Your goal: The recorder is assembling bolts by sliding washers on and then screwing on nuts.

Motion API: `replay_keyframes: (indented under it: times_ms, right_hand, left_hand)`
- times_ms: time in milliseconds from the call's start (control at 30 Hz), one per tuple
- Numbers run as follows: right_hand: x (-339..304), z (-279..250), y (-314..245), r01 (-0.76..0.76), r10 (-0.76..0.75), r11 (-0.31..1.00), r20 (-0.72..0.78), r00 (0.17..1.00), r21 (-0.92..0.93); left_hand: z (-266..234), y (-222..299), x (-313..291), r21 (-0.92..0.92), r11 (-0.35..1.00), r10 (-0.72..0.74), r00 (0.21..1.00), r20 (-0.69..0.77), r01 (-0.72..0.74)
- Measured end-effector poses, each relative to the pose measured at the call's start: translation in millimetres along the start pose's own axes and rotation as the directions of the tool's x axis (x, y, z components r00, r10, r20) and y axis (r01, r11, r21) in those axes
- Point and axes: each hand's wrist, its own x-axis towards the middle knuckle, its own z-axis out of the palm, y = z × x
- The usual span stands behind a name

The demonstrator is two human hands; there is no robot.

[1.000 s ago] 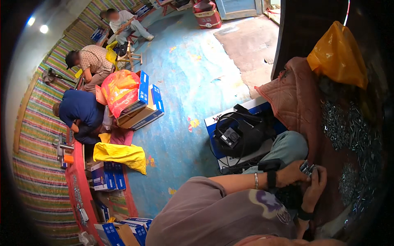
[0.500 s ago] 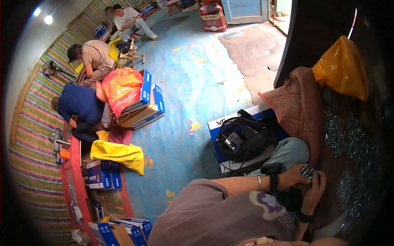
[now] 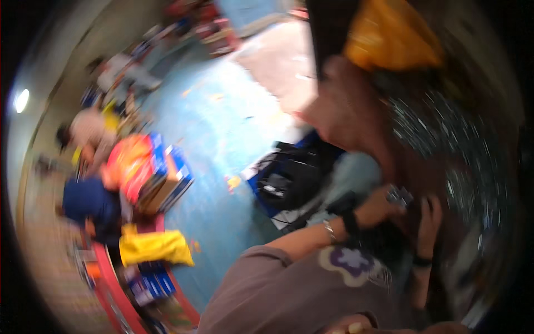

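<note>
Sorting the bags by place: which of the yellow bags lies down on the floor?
The yellow bag at lower left, beside the blue boxes. The other yellow bag sits high at upper right.

Shiny metal part (image 3: 399,195); matt cloth sleeve (image 3: 278,289)

1. A blue floor (image 3: 222,128) fills the middle of the blurred view, with small orange scraps scattered on it.
2. A black bag (image 3: 292,178) sits on the floor at centre.
3. An open cardboard box with blue sides (image 3: 167,186) stands to the left, an orange-red sack (image 3: 129,164) against it.
4. A yellow cloth (image 3: 153,247) lies below the box.
5. A person in dark blue (image 3: 89,203) crouches at far left; another person in a pale shirt (image 3: 92,131) sits above.
6. An orange bag (image 3: 389,36) hangs at top right.
</note>
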Motion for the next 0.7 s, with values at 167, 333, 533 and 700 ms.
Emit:
replay_keyframes:
  times_ms: [167,333,533,700]
  right_hand:
    - [26.6,-12.1,23.0,0.136,-0.135,0.991,-0.049,0.990,0.008]
    - [22.3,-42.3,39.0,0.177,-0.207,0.973,-0.217,0.954,-0.149]
    - [26.2,-64.4,62.7,0.152,-0.291,0.895,-0.291,0.911,-0.419]
    - [43.7,-54.8,63.2,0.231,-0.386,0.808,-0.192,0.902,-0.541]
  left_hand:
    - [6.8,33.9,14.8,0.379,0.899,-0.133,0.962,-0.237,0.218]
    - [21.8,18.4,53.9,0.194,0.942,-0.230,0.949,-0.216,0.273]
    - [36.1,17.6,82.3,0.424,0.870,-0.190,0.965,-0.182,0.251]
    - [26.0,12.0,95.0,0.481,0.865,-0.116,0.989,-0.087,0.144]
